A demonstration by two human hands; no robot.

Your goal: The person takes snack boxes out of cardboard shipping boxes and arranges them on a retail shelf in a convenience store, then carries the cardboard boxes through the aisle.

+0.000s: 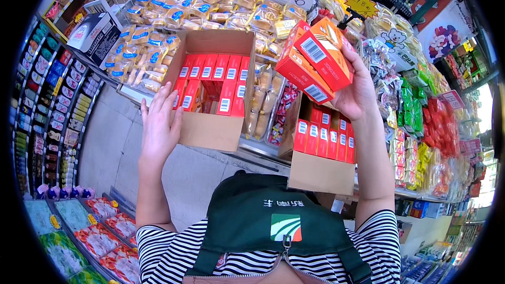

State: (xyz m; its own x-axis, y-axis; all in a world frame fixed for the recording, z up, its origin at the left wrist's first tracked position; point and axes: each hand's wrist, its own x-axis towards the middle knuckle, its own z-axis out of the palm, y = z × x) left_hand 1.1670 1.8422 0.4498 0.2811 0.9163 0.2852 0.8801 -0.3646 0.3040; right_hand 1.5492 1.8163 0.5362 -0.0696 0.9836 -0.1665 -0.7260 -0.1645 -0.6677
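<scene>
Two small red-and-orange cartons with barcodes, one front carton (323,53) overlapping a rear carton (302,73), are gripped in my right hand (357,86) above the display. My left hand (159,122) is spread at the left side of an open cardboard box (209,130), holding nothing. Rows of similar red cartons (219,67) stand inside that box, with a gap near its middle. Below my right hand, a second open cardboard box (321,173) holds more red cartons (323,138) packed side by side.
Bagged bread (173,6) and a tray of candy (281,114) lie around the boxes. Bagged snacks (434,126) fill the right side. Stocked shelves (59,106) line the left, with a tiled floor (114,134) between. A price sign (360,3) stands above the display.
</scene>
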